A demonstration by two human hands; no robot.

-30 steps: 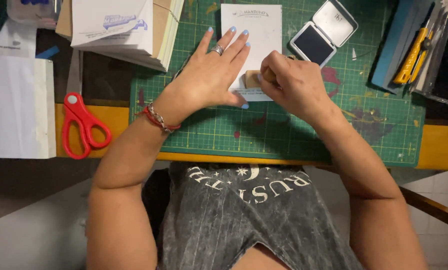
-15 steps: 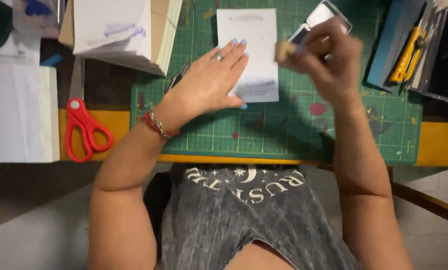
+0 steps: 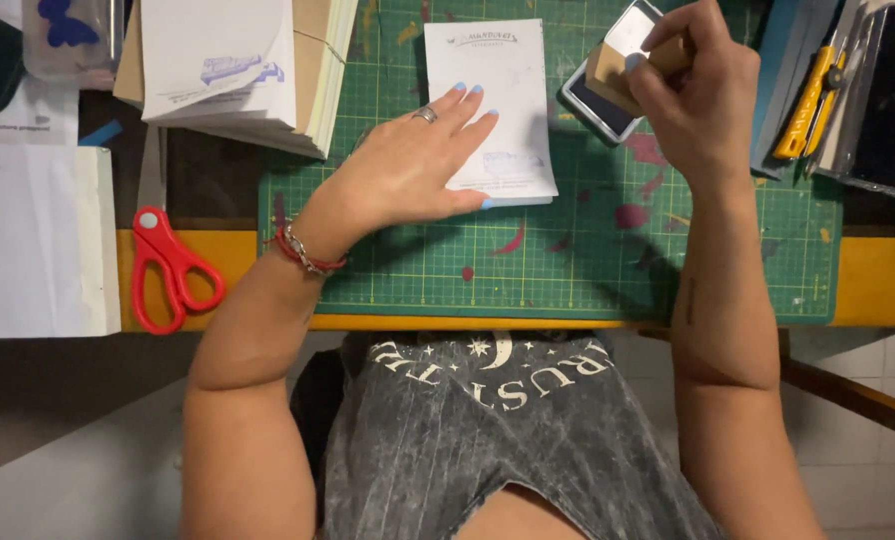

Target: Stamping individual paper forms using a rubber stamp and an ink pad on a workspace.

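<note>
Left hand (image 3: 408, 170) lies flat, fingers spread, on white paper bag (image 3: 490, 110); right hand (image 3: 693, 85) grips wooden stamp block (image 3: 613, 72) over open ink pad (image 3: 608, 90): tilted pressing risks patchy inking, smudged print.

Paper bag, wooden stamp and ink pad on the green cutting mat

The white paper bag (image 3: 493, 100) lies flat and upright, with a faint blue print low on its face. The wooden stamp (image 3: 616, 72) is tilted over the open ink pad (image 3: 600, 98), just beside the bag.
</note>
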